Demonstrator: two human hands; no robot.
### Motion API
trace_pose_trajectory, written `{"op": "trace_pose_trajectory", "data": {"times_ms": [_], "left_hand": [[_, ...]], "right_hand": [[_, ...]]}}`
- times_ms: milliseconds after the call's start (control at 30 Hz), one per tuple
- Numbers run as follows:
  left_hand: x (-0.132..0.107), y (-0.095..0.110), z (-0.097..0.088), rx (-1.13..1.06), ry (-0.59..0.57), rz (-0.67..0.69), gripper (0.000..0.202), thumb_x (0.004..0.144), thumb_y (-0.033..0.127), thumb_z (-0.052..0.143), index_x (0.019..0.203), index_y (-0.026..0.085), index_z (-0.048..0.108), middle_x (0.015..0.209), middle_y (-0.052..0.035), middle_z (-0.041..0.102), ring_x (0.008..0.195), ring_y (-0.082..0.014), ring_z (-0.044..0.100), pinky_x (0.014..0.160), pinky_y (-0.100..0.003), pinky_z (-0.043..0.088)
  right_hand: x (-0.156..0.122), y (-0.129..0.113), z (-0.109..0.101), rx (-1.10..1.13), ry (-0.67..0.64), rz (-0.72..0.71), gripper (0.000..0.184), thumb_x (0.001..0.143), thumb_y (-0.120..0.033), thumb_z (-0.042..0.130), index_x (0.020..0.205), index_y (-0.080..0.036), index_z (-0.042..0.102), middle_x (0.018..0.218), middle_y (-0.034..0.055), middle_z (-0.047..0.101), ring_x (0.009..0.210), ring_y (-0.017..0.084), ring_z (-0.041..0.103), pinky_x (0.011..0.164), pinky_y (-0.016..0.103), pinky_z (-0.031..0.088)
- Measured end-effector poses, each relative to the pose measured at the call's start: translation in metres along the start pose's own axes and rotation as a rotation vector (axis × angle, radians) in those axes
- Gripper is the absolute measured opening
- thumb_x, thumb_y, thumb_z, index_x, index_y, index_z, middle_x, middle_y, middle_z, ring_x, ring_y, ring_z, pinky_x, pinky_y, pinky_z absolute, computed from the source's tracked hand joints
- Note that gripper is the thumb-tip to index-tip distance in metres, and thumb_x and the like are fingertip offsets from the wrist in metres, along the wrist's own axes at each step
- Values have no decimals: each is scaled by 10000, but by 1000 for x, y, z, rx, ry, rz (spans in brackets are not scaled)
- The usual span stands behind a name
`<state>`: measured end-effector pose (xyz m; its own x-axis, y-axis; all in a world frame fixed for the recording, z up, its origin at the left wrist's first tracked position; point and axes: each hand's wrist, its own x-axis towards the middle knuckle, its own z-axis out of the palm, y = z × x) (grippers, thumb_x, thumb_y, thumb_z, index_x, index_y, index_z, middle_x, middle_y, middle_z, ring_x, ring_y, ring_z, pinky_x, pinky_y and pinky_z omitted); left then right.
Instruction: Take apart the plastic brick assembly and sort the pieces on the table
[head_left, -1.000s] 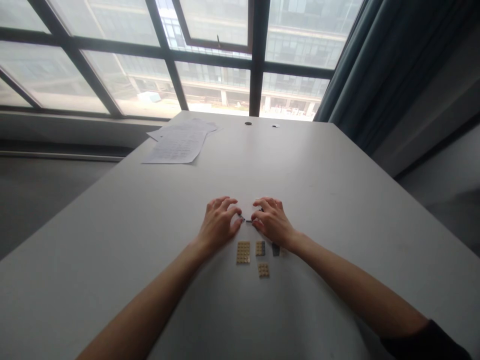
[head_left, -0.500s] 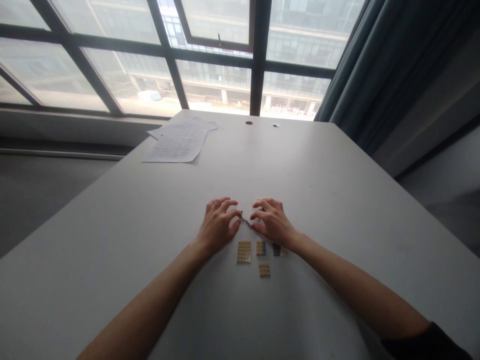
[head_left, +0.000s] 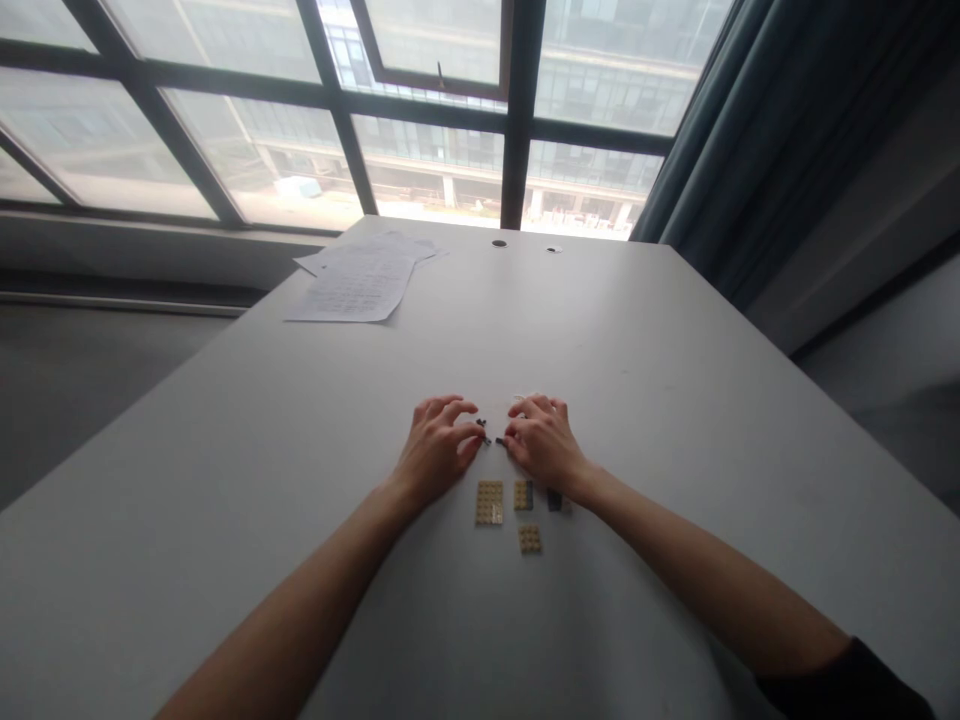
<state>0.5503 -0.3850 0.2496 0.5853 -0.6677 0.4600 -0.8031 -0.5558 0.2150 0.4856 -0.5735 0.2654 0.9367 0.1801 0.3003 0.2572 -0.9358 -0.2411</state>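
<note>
My left hand [head_left: 442, 440] is closed in a pinch, thumb and index finger on a small grey brick piece [head_left: 487, 441]. Facing it, my right hand [head_left: 541, 440] pinches a small dark brick piece [head_left: 500, 441]. A narrow gap lies between the two pieces. Another tiny dark piece [head_left: 481, 422] is beside my left fingertips. Nearer me lie a tan studded brick plate [head_left: 489, 503], a smaller tan plate with a grey edge [head_left: 523, 495] and a tan square plate [head_left: 529, 539]. A dark flat piece [head_left: 554, 499] is partly covered by my right wrist.
All this is on a white table [head_left: 337, 420]. Printed paper sheets [head_left: 352, 285] lie at its far left. Two round holes, one dark hole [head_left: 499, 244] among them, sit near the far edge. A window stands beyond, and a blue curtain [head_left: 720, 140] hangs at the right.
The grey and dark pieces between my fingertips were joined or nearly touching; now a gap separates them. My right hand has shifted slightly right, while my left hand has hardly moved.
</note>
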Motion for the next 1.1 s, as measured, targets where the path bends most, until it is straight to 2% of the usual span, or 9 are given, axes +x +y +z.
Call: {"op": "trace_pose_trajectory", "data": {"times_ms": [200, 400, 533, 633, 700, 800, 933, 1100], "left_hand": [[0, 2, -2, -35, 19, -40, 162, 834, 190, 544, 877, 242, 691, 1090, -46, 645, 1115, -237, 493, 997, -431, 323], [1, 11, -3, -26, 12, -94, 152, 793, 357, 637, 820, 215, 681, 1001, -71, 657, 1037, -267, 506, 962, -460, 336], [2, 14, -2, -21, -4, -104, 142, 774, 351, 652, 819, 221, 688, 1013, -74, 653, 1043, -279, 500, 959, -478, 330], [2, 13, -2, -10, -11, -100, 139, 778, 345, 648, 834, 224, 688, 1022, -71, 651, 1053, -279, 497, 962, -473, 328], [2, 13, -2, -14, -18, -96, 140, 782, 343, 643, 844, 227, 689, 1028, -66, 650, 1055, -275, 498, 963, -468, 328], [2, 12, -3, -41, -24, -101, 151, 780, 345, 638, 862, 232, 697, 1035, -63, 653, 1051, -274, 499, 962, -470, 328], [3, 11, -2, -57, -38, -115, 170, 771, 351, 639, 875, 237, 709, 1037, -65, 657, 1043, -276, 508, 960, -471, 331], [2, 11, -1, -72, -47, -115, 180, 777, 351, 630, 890, 242, 717, 1040, -60, 662, 1047, -275, 510, 963, -471, 331]], "right_hand": [[1, 0, 0, 1, 1, 29, 140, 854, -267, 612, 770, -199, 700, 1101, 67, 623, 1101, 242, 445, 956, 467, 249], [-3, 1, -3, -86, 44, -40, 106, 848, -235, 605, 796, -182, 680, 1112, 79, 622, 1118, 251, 441, 976, 461, 237], [-5, -6, -7, -169, 35, -94, 107, 859, -205, 575, 844, -168, 674, 1114, 106, 619, 1145, 269, 421, 995, 470, 217], [-5, -9, -9, -137, 33, -97, 115, 860, -264, 599, 826, -181, 671, 1079, 90, 628, 1132, 266, 433, 992, 464, 223], [-4, -6, -10, -69, 33, -91, 121, 855, -296, 619, 808, -199, 673, 1068, 68, 633, 1115, 250, 449, 987, 453, 231], [-1, 6, -11, 7, -1, -90, 56, 842, -236, 636, 859, -231, 689, 1128, 47, 617, 1132, 232, 446, 974, 435, 247], [2, 21, -10, 29, -93, -111, 157, 825, -210, 647, 964, -262, 697, 1200, 49, 587, 1174, 240, 418, 955, 432, 275], [4, 21, -5, 22, -113, -126, 153, 824, -215, 648, 958, -273, 696, 1208, 39, 587, 1185, 242, 411, 967, 444, 271]]}}
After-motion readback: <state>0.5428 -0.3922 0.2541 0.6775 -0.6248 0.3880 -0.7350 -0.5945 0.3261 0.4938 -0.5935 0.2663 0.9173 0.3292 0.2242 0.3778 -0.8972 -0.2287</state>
